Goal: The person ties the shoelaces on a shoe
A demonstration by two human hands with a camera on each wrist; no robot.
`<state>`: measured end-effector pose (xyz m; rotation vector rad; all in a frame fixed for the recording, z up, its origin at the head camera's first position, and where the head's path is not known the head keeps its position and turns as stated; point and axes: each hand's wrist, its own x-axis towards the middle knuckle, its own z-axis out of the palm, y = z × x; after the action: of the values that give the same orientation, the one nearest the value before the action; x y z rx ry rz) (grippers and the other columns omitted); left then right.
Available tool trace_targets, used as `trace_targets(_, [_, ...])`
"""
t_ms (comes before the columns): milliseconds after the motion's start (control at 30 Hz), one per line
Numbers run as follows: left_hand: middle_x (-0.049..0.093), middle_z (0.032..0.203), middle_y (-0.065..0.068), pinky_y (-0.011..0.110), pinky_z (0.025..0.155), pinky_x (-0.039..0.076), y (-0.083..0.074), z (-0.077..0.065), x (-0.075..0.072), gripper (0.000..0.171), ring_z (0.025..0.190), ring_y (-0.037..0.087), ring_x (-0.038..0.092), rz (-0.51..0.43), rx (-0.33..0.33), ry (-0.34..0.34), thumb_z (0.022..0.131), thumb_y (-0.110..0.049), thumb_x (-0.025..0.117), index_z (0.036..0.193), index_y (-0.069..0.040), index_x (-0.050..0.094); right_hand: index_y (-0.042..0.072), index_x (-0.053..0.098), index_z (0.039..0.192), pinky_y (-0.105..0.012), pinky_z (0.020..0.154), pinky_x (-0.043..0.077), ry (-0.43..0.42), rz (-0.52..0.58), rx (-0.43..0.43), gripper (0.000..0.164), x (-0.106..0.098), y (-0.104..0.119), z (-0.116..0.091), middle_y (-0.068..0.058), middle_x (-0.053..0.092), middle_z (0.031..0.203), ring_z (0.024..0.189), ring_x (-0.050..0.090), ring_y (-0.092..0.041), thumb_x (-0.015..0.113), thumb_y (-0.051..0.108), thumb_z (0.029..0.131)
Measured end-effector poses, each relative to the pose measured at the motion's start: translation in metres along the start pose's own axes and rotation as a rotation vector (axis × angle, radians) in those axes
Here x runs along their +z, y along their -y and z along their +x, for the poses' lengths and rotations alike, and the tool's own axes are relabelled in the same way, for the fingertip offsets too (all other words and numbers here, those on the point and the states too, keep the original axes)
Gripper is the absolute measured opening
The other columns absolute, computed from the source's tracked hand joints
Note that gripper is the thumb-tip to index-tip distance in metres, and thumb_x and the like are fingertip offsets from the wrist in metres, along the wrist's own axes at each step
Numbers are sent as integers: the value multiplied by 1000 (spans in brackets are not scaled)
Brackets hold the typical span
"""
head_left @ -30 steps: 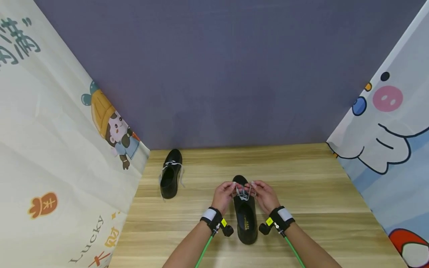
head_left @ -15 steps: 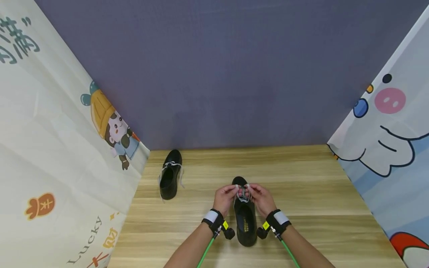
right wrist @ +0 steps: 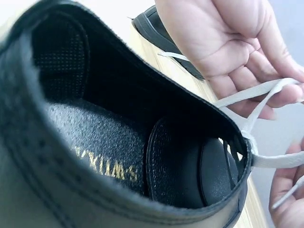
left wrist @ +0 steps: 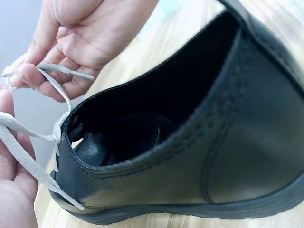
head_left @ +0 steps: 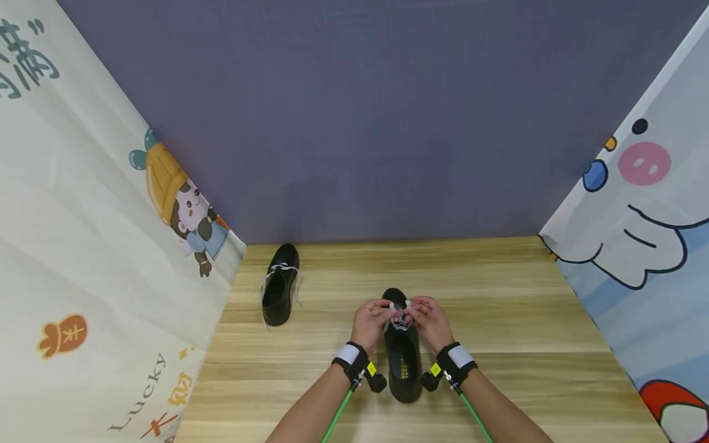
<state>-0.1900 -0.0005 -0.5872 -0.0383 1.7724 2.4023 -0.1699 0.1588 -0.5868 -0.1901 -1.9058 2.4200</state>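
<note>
A black leather shoe sits toe-away between the two hands in the head view, its grey-white shoelace raised off the tongue. My left hand pinches one part of the lace between thumb and fingertips at the shoe's left side. Opposite it, my right hand pinches the other part. The left wrist view shows the lace crossing at the top eyelets, one loose tip hanging down the shoe's side. In the right wrist view the lace makes a bend at the left hand's fingertips.
A second black shoe with a grey-white lace stands at the back left of the wood-grain surface. A dark grey panel rises behind, with printed cloths on both sides.
Both hands have drawn closer together over the shoe's lacing. The lace, earlier spread wider between the hands, is now bunched nearer the middle. The second shoe has stayed put.
</note>
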Motion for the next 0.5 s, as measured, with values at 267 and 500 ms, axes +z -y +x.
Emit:
trace_targets(267, [71,84,3,23,70,54,3,0,5,18,73,11,68,-43,14,33,91,4,68,104,17,66,-18,56,120,-23,74,55,-49,-2,14,29,7,4,-2,-3,69,93,80,67,-10,61,-1,97])
trace_targets(500, [71,91,5,21,68,52,2,0,6,22,73,9,65,-35,6,55,92,3,68,108,19,66,-14,60,116,-24,75,55,-63,19,36,23,11,3,-2,-4,67,98,83,66,-12,61,-1,97])
